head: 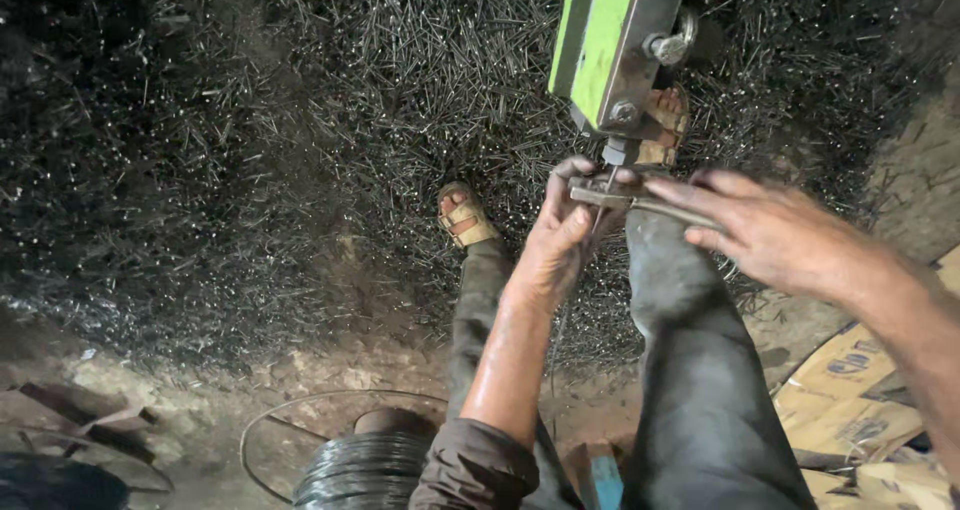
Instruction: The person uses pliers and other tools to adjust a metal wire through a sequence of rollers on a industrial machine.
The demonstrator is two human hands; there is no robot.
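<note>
Both hands at a green machine over a floor of nails

Left hand (555,240) fingers grip the metal tool (625,200) under the green machine (610,40); right hand (765,225) rests open on its handle; jaw detail unclear; nails (300,120) hide the floor.

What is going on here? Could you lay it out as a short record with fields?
Setting: dirt floor covered by a heap of nails
Machine: green machine part with bolts, above the hands
Left hand: grips a metal tool just under the machine
Right hand: fingers rest on the same tool's handle
Feet: sandals among the nails
Nearby: wire coil at bottom, cardboard at right
</note>
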